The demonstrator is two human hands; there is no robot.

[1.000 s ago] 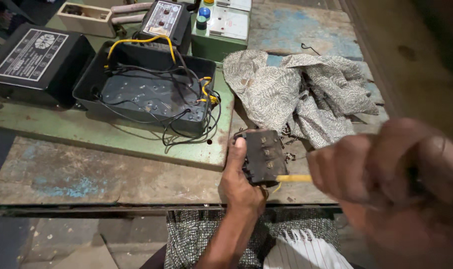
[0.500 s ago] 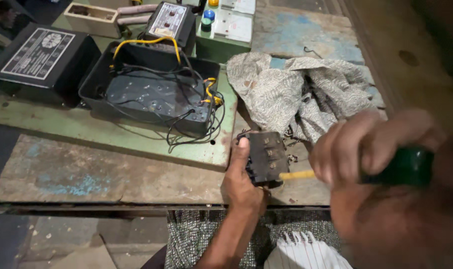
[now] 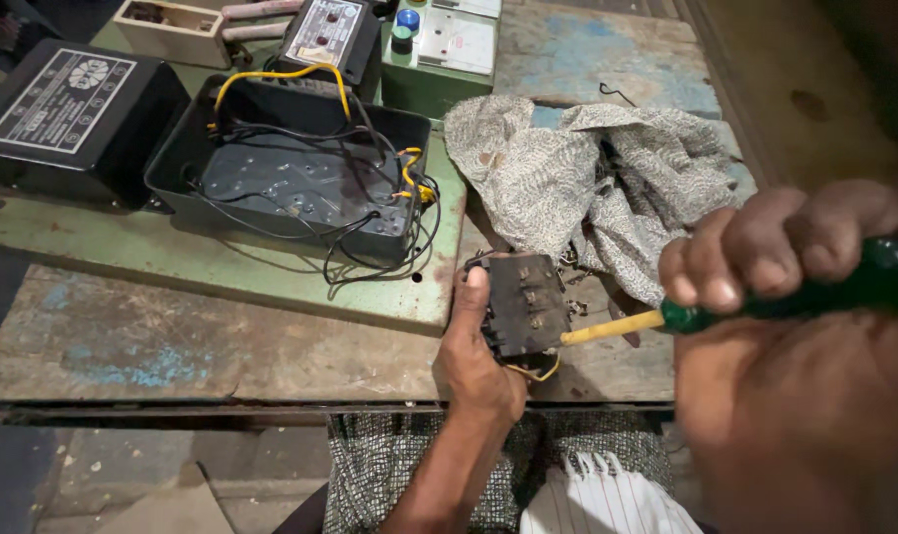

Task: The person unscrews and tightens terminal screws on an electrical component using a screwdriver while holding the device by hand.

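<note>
My left hand [image 3: 476, 351] grips a small dark electrical part [image 3: 526, 305] with several terminals, held upright at the front edge of the worn workbench [image 3: 212, 341]. A thin yellow wire loops out under the part. My right hand [image 3: 795, 326], close to the camera and large in view, is closed around the green handle of a screwdriver [image 3: 765, 302]. Its yellow shaft runs left and its tip meets the right side of the dark part.
An open black casing [image 3: 291, 183] with tangled black and yellow wires lies on a green metal plate [image 3: 172, 259]. A black lid [image 3: 63, 109] lies at the left, a green box [image 3: 439, 54] at the back, a crumpled patterned cloth [image 3: 587, 183] behind the part.
My right hand has drawn back to the right and its green screwdriver handle has come into view. The left hand keeps the dark part in place.
</note>
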